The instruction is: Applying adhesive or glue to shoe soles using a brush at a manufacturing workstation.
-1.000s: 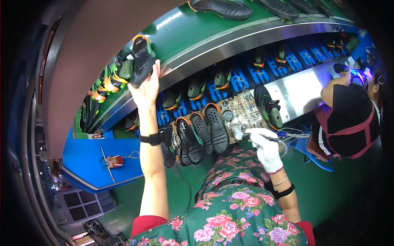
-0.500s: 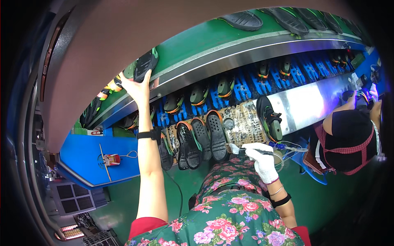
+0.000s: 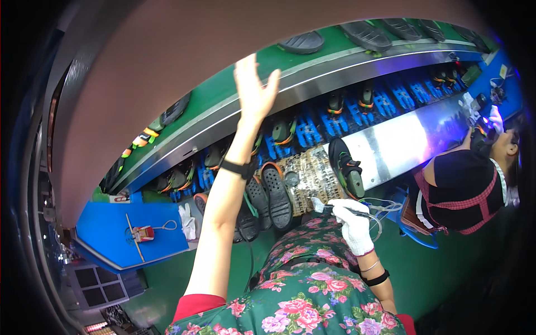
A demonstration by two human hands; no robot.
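Running across the upper frame, the long green conveyor belt [image 3: 223,109] carries a dark rubber shoe sole [image 3: 302,42], lengthwise along it, just upper right of the raised, empty, open-fingered left hand [image 3: 254,92]. Right hand [image 3: 353,223], white-gloved at lower centre, grips a metal-handled brush [image 3: 335,209] pointing left.

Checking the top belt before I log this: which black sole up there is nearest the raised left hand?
The oval black sole just right of the open left hand; the other soles lie farther right.

Left hand [image 3: 254,89] raised open, gloved right hand [image 3: 353,223] gripping brush [image 3: 335,209]
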